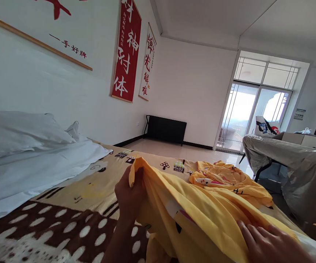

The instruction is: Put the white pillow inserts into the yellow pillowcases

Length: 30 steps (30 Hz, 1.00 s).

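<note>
A yellow printed cloth [201, 208] is lifted and spread across the front of the bed. My left hand [130, 193] is closed on its raised edge, near the middle of the view. At the lower right my right hand [273, 241] lies on the same cloth with its fingers stretched out and somewhat apart. Behind the cloth, a bunched yellow-orange cloth [226, 175] with a rabbit print rests on the bed. Beneath everything is a beige and brown patterned blanket [92, 190].
White bedding [37, 153] with a pillow [18, 128] lies at the left against the wall. A plastic-covered table [278, 149] bearing a bag [264, 128] stands at the right. A black folded panel [166, 129] leans by the far wall, near glass doors [251, 113].
</note>
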Motion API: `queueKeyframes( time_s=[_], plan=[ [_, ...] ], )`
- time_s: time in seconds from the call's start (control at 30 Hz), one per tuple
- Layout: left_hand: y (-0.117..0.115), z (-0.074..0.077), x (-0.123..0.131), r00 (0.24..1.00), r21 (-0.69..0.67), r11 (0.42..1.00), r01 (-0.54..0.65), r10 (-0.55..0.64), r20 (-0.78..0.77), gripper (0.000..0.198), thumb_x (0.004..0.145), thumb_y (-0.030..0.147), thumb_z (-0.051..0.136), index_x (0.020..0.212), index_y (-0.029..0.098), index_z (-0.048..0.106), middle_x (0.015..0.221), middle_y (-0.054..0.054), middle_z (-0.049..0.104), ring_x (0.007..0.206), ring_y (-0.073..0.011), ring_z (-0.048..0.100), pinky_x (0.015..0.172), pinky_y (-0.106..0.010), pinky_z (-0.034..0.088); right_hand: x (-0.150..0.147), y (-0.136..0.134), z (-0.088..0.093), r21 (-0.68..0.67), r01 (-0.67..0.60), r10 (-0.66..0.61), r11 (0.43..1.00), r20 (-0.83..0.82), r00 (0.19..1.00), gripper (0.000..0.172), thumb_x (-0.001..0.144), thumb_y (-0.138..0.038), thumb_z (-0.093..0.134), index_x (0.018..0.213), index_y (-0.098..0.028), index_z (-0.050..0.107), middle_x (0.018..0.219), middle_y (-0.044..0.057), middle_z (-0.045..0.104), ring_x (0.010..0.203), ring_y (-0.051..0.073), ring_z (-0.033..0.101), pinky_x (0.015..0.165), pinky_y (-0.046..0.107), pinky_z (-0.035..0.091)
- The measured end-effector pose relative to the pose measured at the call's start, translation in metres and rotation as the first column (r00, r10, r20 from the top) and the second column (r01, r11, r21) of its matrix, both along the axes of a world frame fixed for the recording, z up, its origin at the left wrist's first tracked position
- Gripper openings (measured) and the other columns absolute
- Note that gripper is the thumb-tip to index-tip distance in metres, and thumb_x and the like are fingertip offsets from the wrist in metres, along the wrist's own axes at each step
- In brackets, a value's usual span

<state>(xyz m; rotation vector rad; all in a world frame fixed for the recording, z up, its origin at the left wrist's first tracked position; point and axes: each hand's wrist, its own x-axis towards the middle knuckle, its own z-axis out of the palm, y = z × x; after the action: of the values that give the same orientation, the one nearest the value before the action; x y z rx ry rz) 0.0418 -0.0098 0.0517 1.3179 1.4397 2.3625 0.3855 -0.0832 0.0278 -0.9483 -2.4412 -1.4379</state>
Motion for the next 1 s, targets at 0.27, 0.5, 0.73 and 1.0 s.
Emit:
queueKeyframes(
  time_s=[0.27, 0.5, 0.73, 1.0],
  plan=[
    [0.001, 0.001, 0.014, 0.925, -0.135, 0.924, 0.357, -0.37, -0.087, 0.053, 0.077, 0.051, 0.055, 0.12, 0.02, 0.056, 0.084, -0.004, 0.066, 0.071, -0.0181, 0.06, 0.064, -0.027, 0.049, 0.022, 0.057, 0.067, -0.212, 0.51, -0.547, 0.833, -0.185, 0.816, 0.033, 0.077, -0.001, 0.042, 0.095, -0.019, 0.063, 0.08, 0.008, 0.072, 0.066, 0.023, 0.068, 0.064, 0.034, 0.043],
    [0.006, -0.002, 0.012, 0.629, -0.489, 0.668, 0.561, -0.728, -0.272, 0.08, 0.07, 0.049, 0.067, 0.139, 0.023, 0.036, 0.122, -0.013, 0.06, 0.109, -0.0287, 0.058, 0.089, -0.037, 0.047, 0.037, 0.108, 0.063, -0.317, 0.561, -0.641, 0.765, -0.289, 0.711, 0.02, 0.084, -0.01, 0.039, 0.094, -0.016, 0.055, 0.09, 0.011, 0.07, 0.079, 0.022, 0.067, 0.073, 0.033, 0.03],
    [0.038, -0.04, 0.019, 0.572, -0.648, 0.557, 0.519, -0.79, -0.22, 0.049, 0.059, 0.036, 0.072, 0.105, 0.021, 0.065, 0.106, -0.007, 0.07, 0.097, -0.0312, 0.063, 0.079, -0.035, 0.05, 0.034, 0.137, 0.046, -0.349, 0.551, -0.65, 0.758, -0.333, 0.683, 0.019, 0.084, -0.011, 0.038, 0.093, -0.015, 0.054, 0.085, 0.011, 0.071, 0.081, 0.023, 0.067, 0.076, 0.034, 0.029],
    [0.069, -0.079, 0.054, 0.695, -0.483, 0.635, 0.603, -0.716, -0.073, 0.026, 0.068, 0.026, 0.056, 0.087, 0.014, 0.069, 0.095, -0.01, 0.072, 0.098, -0.029, 0.063, 0.08, -0.034, 0.05, 0.023, 0.126, 0.057, -0.208, 0.556, -0.59, 0.805, -0.386, 0.71, 0.024, 0.093, -0.023, 0.032, 0.095, -0.013, 0.054, 0.085, 0.013, 0.07, 0.075, 0.025, 0.067, 0.076, 0.035, 0.033]
  ],
)
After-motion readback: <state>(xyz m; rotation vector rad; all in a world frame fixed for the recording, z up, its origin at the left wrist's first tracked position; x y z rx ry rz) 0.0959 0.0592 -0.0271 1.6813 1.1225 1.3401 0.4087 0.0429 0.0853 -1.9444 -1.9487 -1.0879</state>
